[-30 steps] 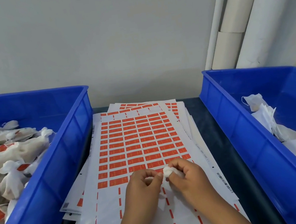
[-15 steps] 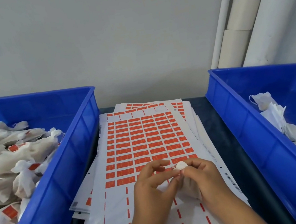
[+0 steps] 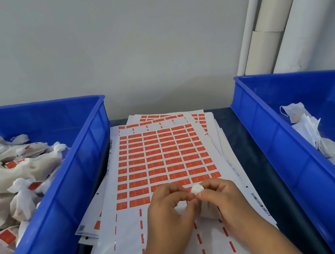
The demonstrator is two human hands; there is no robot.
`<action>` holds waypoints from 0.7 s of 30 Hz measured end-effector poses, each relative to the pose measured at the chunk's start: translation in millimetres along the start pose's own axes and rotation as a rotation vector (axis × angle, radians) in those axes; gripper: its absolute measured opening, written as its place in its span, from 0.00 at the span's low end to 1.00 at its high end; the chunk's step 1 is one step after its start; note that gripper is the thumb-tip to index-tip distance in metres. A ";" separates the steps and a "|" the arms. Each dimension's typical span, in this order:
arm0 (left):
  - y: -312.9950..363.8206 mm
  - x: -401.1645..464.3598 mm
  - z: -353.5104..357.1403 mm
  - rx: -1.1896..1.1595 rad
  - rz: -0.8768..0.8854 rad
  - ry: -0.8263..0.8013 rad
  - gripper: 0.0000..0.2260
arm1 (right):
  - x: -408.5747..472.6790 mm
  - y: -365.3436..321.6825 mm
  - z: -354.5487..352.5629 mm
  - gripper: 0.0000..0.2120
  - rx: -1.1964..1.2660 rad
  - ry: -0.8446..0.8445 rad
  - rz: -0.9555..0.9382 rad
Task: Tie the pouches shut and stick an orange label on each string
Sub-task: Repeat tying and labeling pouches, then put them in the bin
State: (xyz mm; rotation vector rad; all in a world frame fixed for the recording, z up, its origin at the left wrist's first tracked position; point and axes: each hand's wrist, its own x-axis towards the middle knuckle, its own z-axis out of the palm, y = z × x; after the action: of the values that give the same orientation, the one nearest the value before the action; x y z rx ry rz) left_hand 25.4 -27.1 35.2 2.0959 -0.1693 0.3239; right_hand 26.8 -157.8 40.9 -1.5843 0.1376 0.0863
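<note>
working over the near part of a label sheet [image 3: 163, 160], two bare hands meet at the middle of the scene around one small white pouch [image 3: 207, 208]. the right hand [image 3: 223, 197] curls round the pouch body and pinches its gathered neck, so the puffed white top [image 3: 196, 188] pokes out above the fingertips. the left hand [image 3: 169, 212] has its fingers curled in and its fingertips pressed to the same neck, probably working the string; the string itself is too fine to make out. holding the pouch just above the sheet likely keeps the orange labels [image 3: 178, 174] within easy reach for the next step.

the sheet lies on top of a stack of similar sheets, between two blue bins. its near rows are already stripped, with only thin orange dashes left. the left bin [image 3: 78, 180] holds a heap of tied pouches [image 3: 21, 194], many showing an orange label, so it seems to collect finished work. the right bin [image 3: 280, 153] holds flat white pouches [image 3: 307, 126] with no labels visible, apparently the supply. pale tubes [image 3: 273, 22] lean against the far wall on the right.
</note>
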 end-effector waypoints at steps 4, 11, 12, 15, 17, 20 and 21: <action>0.4 0.7 2.3 -0.059 -0.069 -0.039 0.08 | -1.6 -3.1 2.0 0.07 -0.072 -0.053 -0.011; -5.0 2.7 3.9 0.037 -0.082 -0.119 0.08 | -2.4 -2.0 4.8 0.07 -0.210 -0.054 -0.040; -5.4 3.2 3.9 0.055 -0.081 -0.138 0.09 | -1.8 -1.4 4.9 0.06 -0.209 -0.040 -0.041; -6.3 3.9 3.9 0.097 -0.084 -0.182 0.11 | -1.0 -0.7 4.4 0.05 -0.205 -0.034 -0.050; -6.9 4.4 3.5 0.100 -0.096 -0.189 0.11 | -0.4 0.1 4.7 0.05 -0.227 -0.045 -0.057; -6.9 5.0 1.5 0.079 -0.113 -0.166 0.10 | 0.7 0.8 4.2 0.05 -0.234 -0.045 -0.053; -6.8 4.6 1.1 0.062 -0.116 -0.147 0.09 | 0.9 0.8 3.6 0.05 -0.224 -0.048 -0.051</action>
State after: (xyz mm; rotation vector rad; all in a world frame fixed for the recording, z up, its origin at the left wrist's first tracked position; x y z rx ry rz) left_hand 31.7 -24.5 30.5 2.1814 -0.1252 0.1063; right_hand 27.7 -154.3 39.9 -1.8071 0.0509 0.1021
